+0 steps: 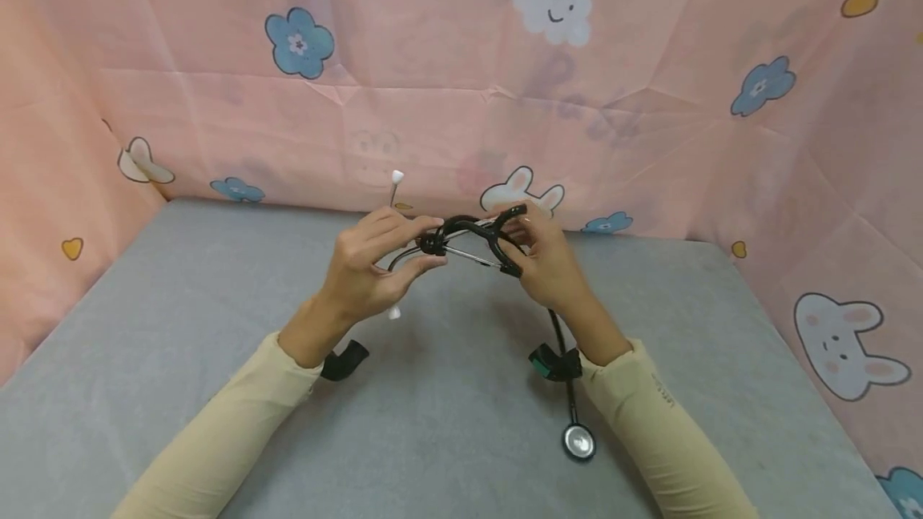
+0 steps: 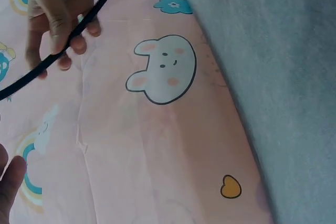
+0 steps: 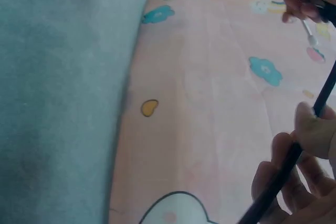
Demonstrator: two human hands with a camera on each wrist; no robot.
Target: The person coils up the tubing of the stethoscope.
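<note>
A stethoscope [image 1: 472, 225] with black tubing is held up above the table, its tubing looped around the metal ear tubes [image 1: 470, 255]. My left hand [image 1: 368, 263] pinches the black bundle at the left between thumb and fingers. White ear tips [image 1: 397, 177] stick out above and below that hand. On the other side, my right hand [image 1: 551, 259] grips the tubing near its fork. From there the tube hangs down past the right wrist to the round metal chest piece [image 1: 579, 442]. The right wrist view shows fingers curled round the black tube [image 3: 278, 182].
A grey cloth-covered table [image 1: 447, 423] lies under both hands. Behind and at the sides hangs a pink printed curtain [image 1: 433, 46]. Black wrist mounts [image 1: 344, 360] show beside the cream sleeves [image 1: 223, 423].
</note>
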